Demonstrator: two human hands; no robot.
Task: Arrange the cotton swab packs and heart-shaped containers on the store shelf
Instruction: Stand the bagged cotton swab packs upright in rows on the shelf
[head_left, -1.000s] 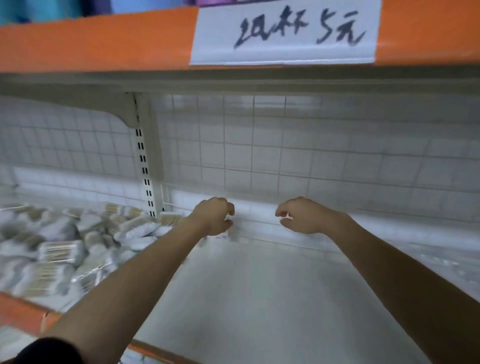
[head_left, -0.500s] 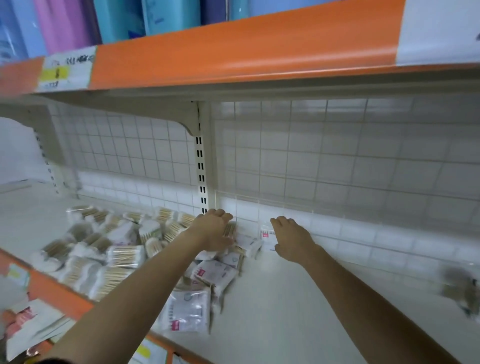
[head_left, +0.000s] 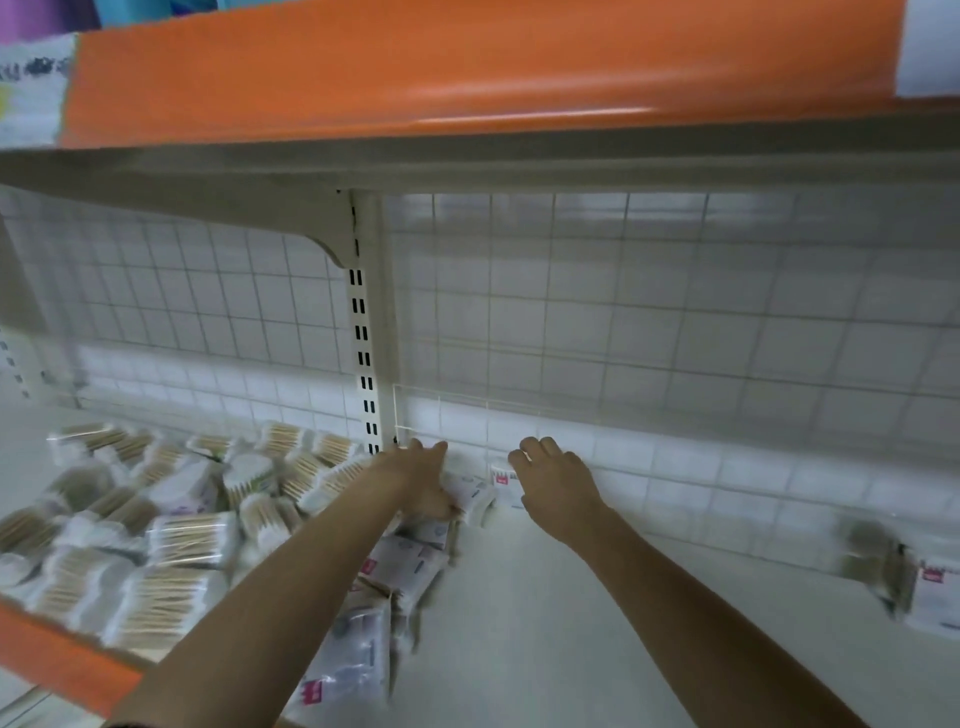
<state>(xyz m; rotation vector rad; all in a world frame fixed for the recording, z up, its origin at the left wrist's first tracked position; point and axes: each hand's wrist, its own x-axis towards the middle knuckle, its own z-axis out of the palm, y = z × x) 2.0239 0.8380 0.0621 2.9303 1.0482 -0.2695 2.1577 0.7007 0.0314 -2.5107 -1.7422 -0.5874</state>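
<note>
A heap of clear cotton swab packs with wooden sticks fills the left of the white shelf. A line of flat white packs with red labels runs from the front edge to the back wall. My left hand lies at the back of that line, fingers stretched out against the rearmost packs. My right hand hovers just to the right, fingers apart, beside a white pack with a red label leaning on the wall. I see no heart-shaped containers.
An orange-fronted upper shelf hangs low overhead. A slotted upright post and a wire grid back panel close the rear. Blurred packs lie at the far right. The lower orange shelf edge shows at left.
The view has swung left, bringing the swab heap and white packs into sight. Both hands have gone from curled to open-fingered at the back wall, and the left hand's fingers have stretched out.
</note>
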